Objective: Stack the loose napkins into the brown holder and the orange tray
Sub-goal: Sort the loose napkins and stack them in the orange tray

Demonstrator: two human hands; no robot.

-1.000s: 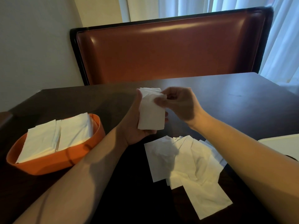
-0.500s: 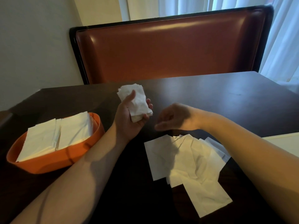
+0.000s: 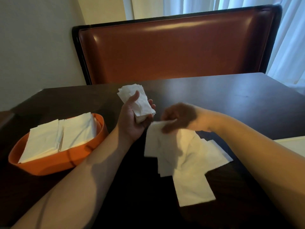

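Dark wood tabletop (image 3: 214,100) carries an orange tray (image 3: 54,164) with two napkin stacks at left, loose napkins (image 3: 184,156) spread in the middle, where the blurred right hand (image 3: 179,117) pinches one sheet's corner, while the left hand (image 3: 132,119) grips a small napkin bundle (image 3: 137,101) in curled fingers.
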